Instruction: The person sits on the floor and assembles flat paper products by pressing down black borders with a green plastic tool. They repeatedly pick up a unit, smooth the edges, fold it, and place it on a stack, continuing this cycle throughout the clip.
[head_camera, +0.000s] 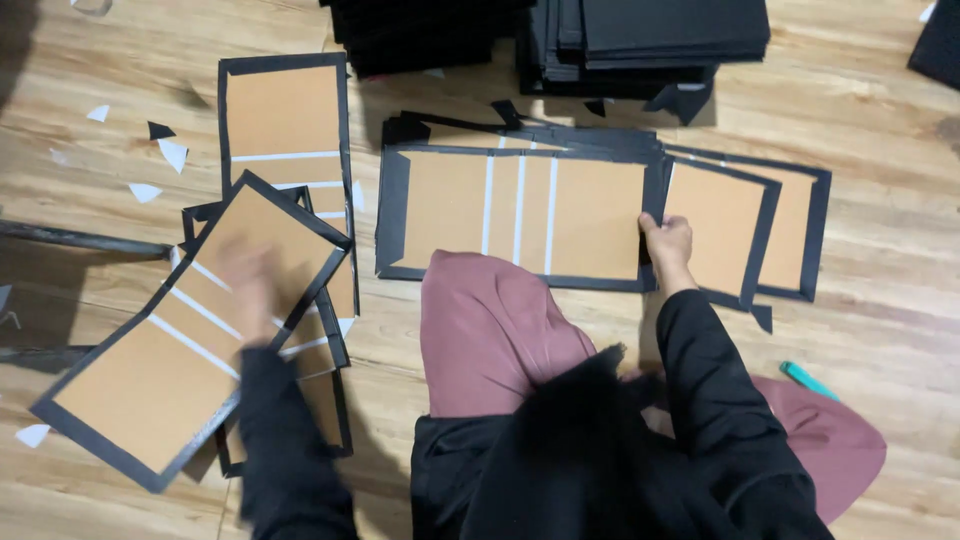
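I sit on a wooden floor among brown cardboard panels with black borders and white strips. My left hand (250, 290), blurred by motion, rests on a long tilted panel (160, 370) at the left; whether it grips it is unclear. My right hand (667, 243) pinches the right edge of the top panel (520, 210) of a stack lying flat in front of my knee. More bordered panels (745, 230) lie to the right of that stack, partly under it.
Another panel (285, 120) lies flat at the upper left, others under the tilted one. Stacks of black sheets (640, 40) stand at the top. White and black paper scraps (150, 150) dot the floor. A teal tool (808, 380) lies at the right.
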